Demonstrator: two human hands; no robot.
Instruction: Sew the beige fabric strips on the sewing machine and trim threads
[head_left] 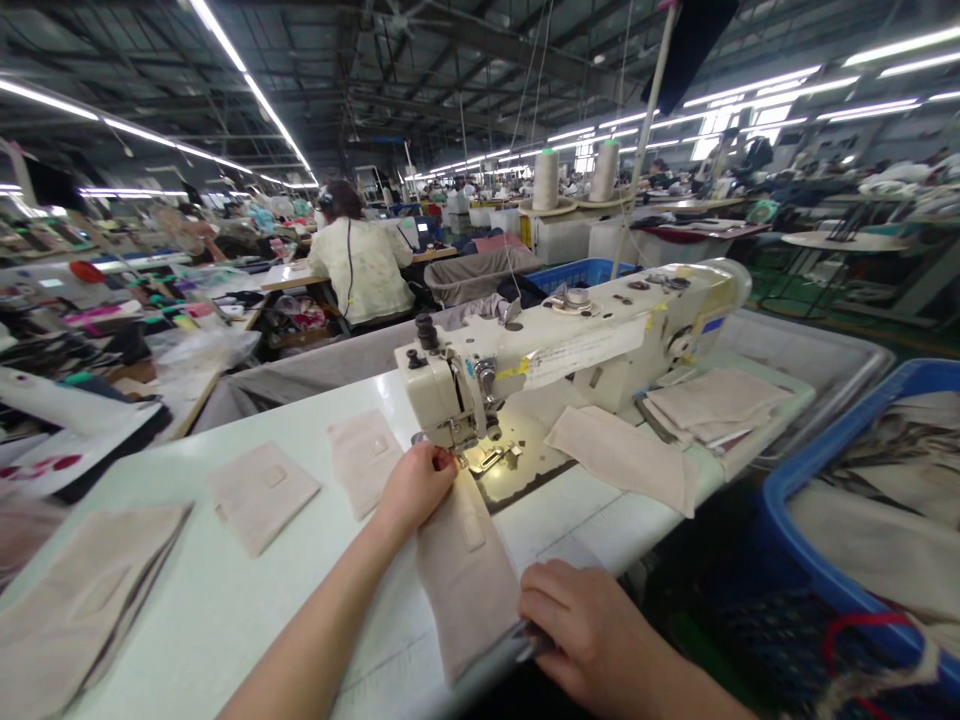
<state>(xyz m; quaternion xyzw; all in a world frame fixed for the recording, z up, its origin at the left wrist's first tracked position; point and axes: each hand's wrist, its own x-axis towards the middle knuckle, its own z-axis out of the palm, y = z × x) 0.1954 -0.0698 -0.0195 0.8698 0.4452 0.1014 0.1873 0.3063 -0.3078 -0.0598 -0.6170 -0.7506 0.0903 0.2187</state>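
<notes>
A beige fabric piece (469, 590) with a small sewn-on patch (474, 528) lies in front of the sewing machine (540, 350), its far end by the presser foot. My left hand (420, 485) is closed on the piece's far left edge, right beside the needle area. At the near right corner of the fabric, my right hand (581, 620) is curled around dark metal thread snips (531, 642), their tips pointing left; the rest is hidden in the palm. Left of my left hand lie two smaller beige pieces (262, 490) (365, 460), each with a patch.
A beige stack (90, 600) lies at the table's left. Another piece (622, 455) and a pile (716, 405) are right of the needle. A blue basket (780, 485) of fabric stands at right. Thread cones (546, 180) stand behind; a co-worker (364, 260) sits ahead.
</notes>
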